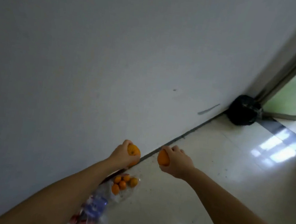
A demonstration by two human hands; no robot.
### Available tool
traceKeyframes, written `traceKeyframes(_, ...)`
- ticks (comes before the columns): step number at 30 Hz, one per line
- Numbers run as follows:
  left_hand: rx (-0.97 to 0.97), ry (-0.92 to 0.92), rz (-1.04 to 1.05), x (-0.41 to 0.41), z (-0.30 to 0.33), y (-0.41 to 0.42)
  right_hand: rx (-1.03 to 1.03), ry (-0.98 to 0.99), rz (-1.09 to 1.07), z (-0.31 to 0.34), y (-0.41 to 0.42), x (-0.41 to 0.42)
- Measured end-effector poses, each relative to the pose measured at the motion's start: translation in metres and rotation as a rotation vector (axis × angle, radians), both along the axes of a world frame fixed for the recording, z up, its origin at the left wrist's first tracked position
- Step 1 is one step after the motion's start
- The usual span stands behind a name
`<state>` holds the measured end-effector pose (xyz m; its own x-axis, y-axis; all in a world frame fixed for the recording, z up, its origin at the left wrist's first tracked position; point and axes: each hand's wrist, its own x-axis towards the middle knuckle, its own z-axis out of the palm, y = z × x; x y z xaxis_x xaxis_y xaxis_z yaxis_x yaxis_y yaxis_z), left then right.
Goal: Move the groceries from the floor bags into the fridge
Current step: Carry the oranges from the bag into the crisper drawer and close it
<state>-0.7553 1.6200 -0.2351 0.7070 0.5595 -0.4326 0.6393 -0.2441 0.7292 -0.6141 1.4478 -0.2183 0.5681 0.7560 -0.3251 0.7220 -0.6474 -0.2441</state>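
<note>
We saw a clear plastic bag (118, 190) lying on the tiled floor (210, 172) against the white wall (95, 52), holding five small oranges (122, 182) in a cluster. Nearer to us lay more clear bags (92, 207) with blue and red packaging inside, too blurred to name. The left hand (121, 154) had its fingers curled round one large orange (133, 151), above the bag. The right hand (176, 161), just to the right, gripped a second large orange (163, 158), which bulged from its left side. Far right, a black bag (243, 110) sat in the corner by a door frame.
</note>
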Motion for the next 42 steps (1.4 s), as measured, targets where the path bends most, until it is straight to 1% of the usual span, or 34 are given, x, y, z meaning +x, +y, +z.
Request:
traceKeyframes(5, 0.001, -0.084, -0.310, 0.049, 0.042, -0.077, 0.016, -0.039, -0.268, 0.025, -0.109, -0.009)
traceKeyframes(10, 0.004, -0.125, -0.592, 0.085, 0.061, -0.198, 0.024, -0.092, -0.541, 0.045, -0.245, -0.029)
traceKeyframes(15, -0.009, -0.110, -0.864, 0.103, 0.054, -0.363, 0.023, -0.104, -0.829, 0.054, -0.418, -0.079)
traceKeyframes(20, -0.040, -0.099, -1.071, 0.080, 0.038, -0.559, -0.032, -0.084, -1.084, 0.056, -0.595, -0.151)
traceKeyframes(23, -0.108, -0.071, -1.152, 0.061, 0.034, -0.657, -0.033, -0.087, -1.200, 0.059, -0.675, -0.184)
traceKeyframes(25, -0.164, -0.049, -1.199, 0.054, 0.038, -0.708, -0.032, -0.088, -1.263, 0.060, -0.715, -0.198)
traceKeyframes(28, -0.287, -0.020, -1.207, 0.057, 0.049, -0.767, 0.029, -0.068, -1.363, 0.060, -0.763, -0.204)
traceKeyframes(32, -0.543, 0.052, -1.088, 0.090, 0.053, -0.829, 0.152, -0.067, -1.466, 0.059, -0.815, -0.181)
traceKeyframes(37, -0.907, 0.161, -0.867, 0.168, 0.072, -0.920, 0.203, -0.100, -1.515, 0.072, -0.896, -0.110)
traceKeyframes(40, -1.031, 0.198, -0.809, 0.219, 0.095, -0.977, 0.235, -0.120, -1.564, 0.094, -0.952, -0.065)
traceKeyframes(42, -1.079, 0.194, -0.828, 0.258, 0.115, -1.017, 0.272, -0.164, -1.592, 0.112, -0.993, -0.033)
